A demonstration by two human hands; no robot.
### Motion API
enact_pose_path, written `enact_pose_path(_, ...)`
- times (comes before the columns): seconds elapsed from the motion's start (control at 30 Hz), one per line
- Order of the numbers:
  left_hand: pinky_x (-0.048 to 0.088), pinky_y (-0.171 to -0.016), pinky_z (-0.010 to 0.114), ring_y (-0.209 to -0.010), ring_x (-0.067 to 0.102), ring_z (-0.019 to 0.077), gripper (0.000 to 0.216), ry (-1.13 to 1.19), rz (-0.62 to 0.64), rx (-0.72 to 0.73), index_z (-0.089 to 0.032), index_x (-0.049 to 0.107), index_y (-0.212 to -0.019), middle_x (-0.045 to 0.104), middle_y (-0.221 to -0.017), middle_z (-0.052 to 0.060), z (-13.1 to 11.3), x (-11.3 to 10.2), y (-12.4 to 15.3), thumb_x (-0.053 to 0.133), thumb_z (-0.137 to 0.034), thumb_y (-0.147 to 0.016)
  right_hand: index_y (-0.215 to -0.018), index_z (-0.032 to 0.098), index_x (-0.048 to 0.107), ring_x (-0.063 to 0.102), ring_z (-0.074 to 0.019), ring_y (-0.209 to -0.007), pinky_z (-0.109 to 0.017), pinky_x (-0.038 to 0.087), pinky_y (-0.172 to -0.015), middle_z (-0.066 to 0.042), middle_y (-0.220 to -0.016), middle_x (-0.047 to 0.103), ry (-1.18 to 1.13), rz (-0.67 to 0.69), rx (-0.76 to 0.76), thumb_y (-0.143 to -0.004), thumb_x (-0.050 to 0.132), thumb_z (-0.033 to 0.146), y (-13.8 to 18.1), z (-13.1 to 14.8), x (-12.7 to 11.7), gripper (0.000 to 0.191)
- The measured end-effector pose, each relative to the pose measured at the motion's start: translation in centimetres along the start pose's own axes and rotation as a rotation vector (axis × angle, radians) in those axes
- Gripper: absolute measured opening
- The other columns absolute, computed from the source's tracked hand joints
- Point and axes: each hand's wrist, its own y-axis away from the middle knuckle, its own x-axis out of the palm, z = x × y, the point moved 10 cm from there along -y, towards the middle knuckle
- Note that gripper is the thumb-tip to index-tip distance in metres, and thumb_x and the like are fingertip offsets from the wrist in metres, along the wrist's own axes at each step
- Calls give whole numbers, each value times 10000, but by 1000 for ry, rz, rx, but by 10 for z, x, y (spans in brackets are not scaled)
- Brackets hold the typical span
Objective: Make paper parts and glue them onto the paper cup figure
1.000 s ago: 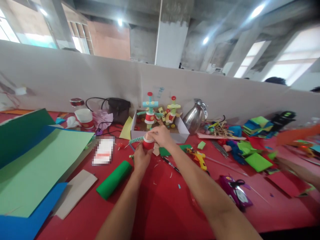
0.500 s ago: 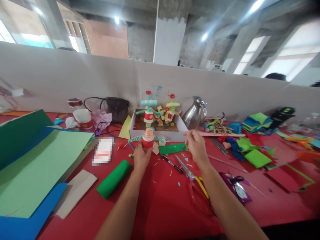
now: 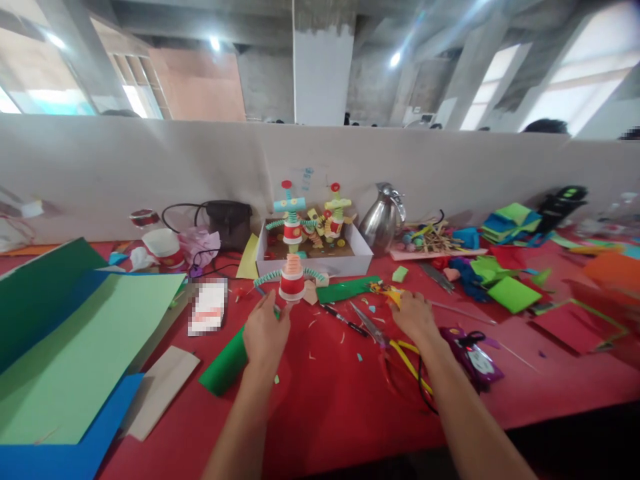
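Observation:
A paper-cup figure (image 3: 292, 284) with a red-and-white cup body, green accordion-paper arms and a folded orange neck stands upright on the red table. Just below and left of it is my left hand (image 3: 265, 330), thumb apart from the fingers, with nothing visible in it. My right hand (image 3: 414, 317) has its bent fingers on some yellow-orange scraps (image 3: 393, 293), right of a green paper strip (image 3: 345, 290). Its fingertips are partly hidden. A small light-green paper square (image 3: 400, 274) lies just beyond that hand. Scissors (image 3: 383, 343) and a black pen (image 3: 345, 321) lie between the hands.
A white box (image 3: 320, 267) holds two taller cup figures. Behind it stands a steel jug (image 3: 383, 217). A green roll (image 3: 225, 363) and large paper sheets (image 3: 95, 347) lie left. A purple case (image 3: 473, 360) and coloured paper piles (image 3: 515, 295) are on the right.
My left hand has let go of the paper-cup figure and drawn down and left. My right hand has moved right and down onto the yellow-orange scraps, and the light-green square now shows.

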Motion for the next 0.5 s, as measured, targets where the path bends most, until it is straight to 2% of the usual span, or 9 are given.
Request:
enact_pose_path(0.1, 533, -781, 375, -851, 702, 249, 249, 63, -18, 55, -207, 730, -1016, 759, -1001, 85, -11, -25, 6, 550, -318, -885, -1206, -13, 553, 620, -344, -1115, -383, 460, -902, -274, -1151, 633, 26, 70, 38, -905, 500, 236, -5, -5, 15, 395)
enact_pose_path(0.27, 523, -805, 317, -855, 694, 204, 244, 68, -147, 236, -220, 748, -965, 764, -968, 41, -35, -62, -6, 524, -291, -901, -1225, -10, 560, 647, -313, -1108, -329, 477, -874, -265, -1120, 665, -14, 123, 43, -867, 489, 132, -14, -7, 25, 392)
enact_pose_path(0.37, 521, -840, 342, -891, 692, 230, 256, -29, -168, 251, -210, 752, -988, 763, -968, 50, -39, -72, -21, 520, -257, -889, -1182, 42, 612, 655, -309, -1096, -326, 485, -869, -233, -1118, 685, -47, 141, 41, -842, 544, 177, -18, -11, 26, 372)
enact_pose_path(0.5, 520, -884, 399, -985, 674, 283, 298, -152, -106, 293, -168, 743, -1053, 749, -1052, 94, -47, -70, -40, 518, -202, -861, -1085, 164, 678, 665, -298, -1070, -343, 496, -864, -160, -1065, 722, -106, 154, 40, -864, 547, 326, -23, -16, 23, 305)
